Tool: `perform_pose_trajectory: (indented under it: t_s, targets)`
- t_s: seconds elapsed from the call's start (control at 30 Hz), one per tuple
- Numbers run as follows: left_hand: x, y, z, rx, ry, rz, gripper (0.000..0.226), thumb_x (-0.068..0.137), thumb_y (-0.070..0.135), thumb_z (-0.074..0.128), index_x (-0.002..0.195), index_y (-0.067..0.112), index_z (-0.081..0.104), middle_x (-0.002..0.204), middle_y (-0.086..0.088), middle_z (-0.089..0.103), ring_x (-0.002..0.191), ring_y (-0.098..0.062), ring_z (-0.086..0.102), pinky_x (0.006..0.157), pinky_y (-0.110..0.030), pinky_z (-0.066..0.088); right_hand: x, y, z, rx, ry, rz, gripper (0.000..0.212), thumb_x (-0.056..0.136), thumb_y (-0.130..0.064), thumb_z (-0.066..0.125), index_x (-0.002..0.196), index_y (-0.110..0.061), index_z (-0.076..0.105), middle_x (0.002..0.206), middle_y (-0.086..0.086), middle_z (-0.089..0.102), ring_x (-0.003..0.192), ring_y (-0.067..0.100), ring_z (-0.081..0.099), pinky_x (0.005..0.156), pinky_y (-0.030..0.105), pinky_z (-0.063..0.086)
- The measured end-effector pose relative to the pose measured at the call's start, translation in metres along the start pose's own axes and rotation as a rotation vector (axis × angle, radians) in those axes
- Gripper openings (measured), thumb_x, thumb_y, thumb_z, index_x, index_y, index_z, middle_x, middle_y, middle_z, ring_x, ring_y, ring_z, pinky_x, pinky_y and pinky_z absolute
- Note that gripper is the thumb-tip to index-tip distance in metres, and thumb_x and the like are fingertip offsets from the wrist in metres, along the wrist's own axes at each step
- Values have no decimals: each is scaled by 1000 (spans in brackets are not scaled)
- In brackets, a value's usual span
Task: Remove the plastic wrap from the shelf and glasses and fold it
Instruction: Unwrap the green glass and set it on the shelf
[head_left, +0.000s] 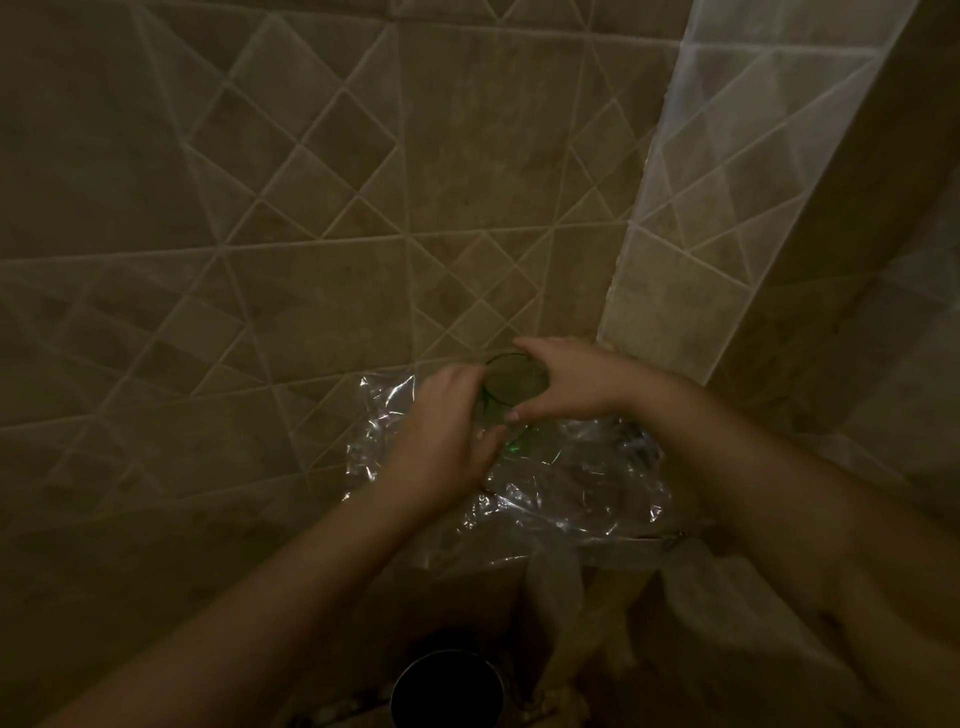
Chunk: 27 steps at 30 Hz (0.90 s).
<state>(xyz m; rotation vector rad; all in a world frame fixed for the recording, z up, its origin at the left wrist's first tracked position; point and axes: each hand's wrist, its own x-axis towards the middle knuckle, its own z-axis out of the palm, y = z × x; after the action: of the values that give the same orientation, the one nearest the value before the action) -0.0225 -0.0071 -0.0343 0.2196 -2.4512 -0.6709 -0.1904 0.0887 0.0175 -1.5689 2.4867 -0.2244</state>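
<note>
A green-tinted glass (514, 378) stands upright at the back of a small wall shelf (618, 545), close to the tiled wall. My right hand (566, 379) grips the glass around its rim from the right. My left hand (447, 431) wraps the glass's left side lower down, fingers curled against it. Crinkled clear plastic wrap (561, 483) covers the shelf under and around the glass, with a loose flap sticking out at the left. The base of the glass is hidden by my hands.
A beige tiled wall (311, 208) with diagonal grooves rises behind the shelf, and a tiled corner column (701, 208) juts out at the right. Below the shelf stands a dark round metal cup (447, 691). The scene is dim.
</note>
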Motion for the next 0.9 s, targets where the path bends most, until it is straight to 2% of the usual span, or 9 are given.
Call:
perform_pose_trajectory:
  t_s: [0.07, 0.13, 0.2, 0.27, 0.43, 0.53, 0.63, 0.77, 0.9]
  targets:
    - [-32, 12, 3, 33, -39, 116, 50, 82, 36, 62, 125, 12, 50, 124, -11, 56, 115, -26, 50, 95, -41, 43, 0, 2, 4, -28, 1, 22, 114, 56, -78, 58, 148, -21, 21, 155, 8, 33, 138, 29, 32, 110, 50, 28]
    - [-58, 20, 13, 127, -194, 197, 58, 80, 50, 59, 126, 16, 48, 129, -7, 53, 120, -23, 47, 96, -41, 43, -1, 4, 9, -86, 16, 37, 118, 51, -88, 49, 148, -30, 16, 158, 2, 26, 142, 27, 24, 110, 61, 19]
    - [-70, 25, 23, 288, -308, 238, 71, 75, 60, 58, 130, 17, 43, 137, -6, 48, 126, -23, 42, 100, -40, 40, -3, 4, 15, -138, 40, 28, 115, 52, -89, 46, 148, -34, 15, 159, -1, 24, 144, 27, 20, 109, 64, 14]
    - [-72, 29, 29, 372, -345, 223, 73, 76, 54, 60, 135, 16, 39, 142, -6, 46, 129, -24, 42, 101, -39, 38, -4, 4, 20, -196, 68, 4, 112, 54, -87, 49, 147, -34, 15, 158, -2, 25, 144, 26, 20, 108, 66, 11]
    - [-66, 35, 26, 286, -279, 124, 54, 75, 20, 62, 127, 5, 54, 131, -15, 59, 101, -31, 64, 79, -37, 53, -2, 5, 23, -227, 136, -4, 112, 59, -70, 68, 148, -23, 19, 153, 3, 35, 139, 26, 30, 110, 58, 23]
    - [-65, 36, 21, 293, -262, 155, 36, 78, 18, 63, 113, 10, 65, 115, -10, 69, 90, -31, 67, 70, -39, 56, -1, 8, 24, -174, 123, -31, 111, 61, -63, 73, 148, -17, 21, 152, 9, 37, 137, 31, 31, 109, 44, 31]
    - [-65, 38, 14, 348, -309, 219, 26, 79, 19, 58, 103, 15, 68, 104, -3, 72, 92, -25, 68, 74, -34, 55, -1, 9, 27, -160, 133, -33, 109, 63, -59, 74, 148, -15, 21, 152, 11, 35, 137, 31, 29, 109, 42, 31]
    - [-66, 40, -2, 422, -339, 230, 27, 79, 27, 40, 89, 22, 64, 91, 4, 72, 77, -19, 67, 70, -29, 49, 0, 11, 28, -138, 136, -37, 107, 64, -56, 75, 147, -15, 23, 151, 12, 36, 137, 32, 29, 108, 39, 29]
    - [-71, 36, -20, 480, -354, 215, 30, 75, 31, 39, 87, 28, 66, 89, 13, 73, 60, -14, 66, 53, -22, 46, -1, 11, 27, -127, 133, -37, 106, 65, -55, 75, 148, -15, 23, 152, 11, 35, 137, 31, 27, 108, 38, 28]
